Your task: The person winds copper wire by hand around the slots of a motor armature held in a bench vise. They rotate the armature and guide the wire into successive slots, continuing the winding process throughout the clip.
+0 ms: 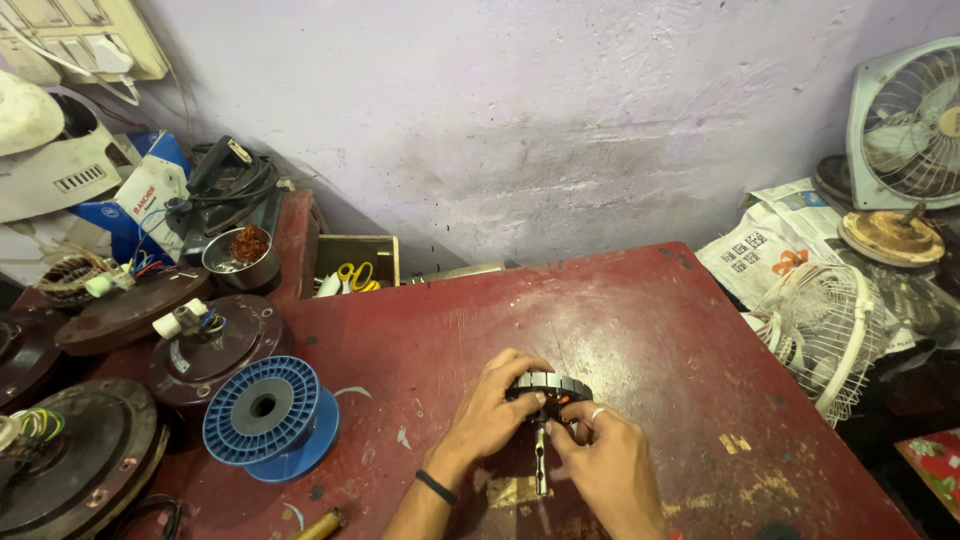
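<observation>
Hands: our left hand (492, 408) and right hand (607, 462) close around the stator (549, 386), its shaft (541, 460) pointing toward six o'clock over the table (650, 330).

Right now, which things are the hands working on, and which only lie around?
In hand: round dark metal stator with steel shaft, left hand, right hand.
Lying about: blue plastic spool, yellow-handled scissors, white wire fan guard, brown motor covers.
</observation>
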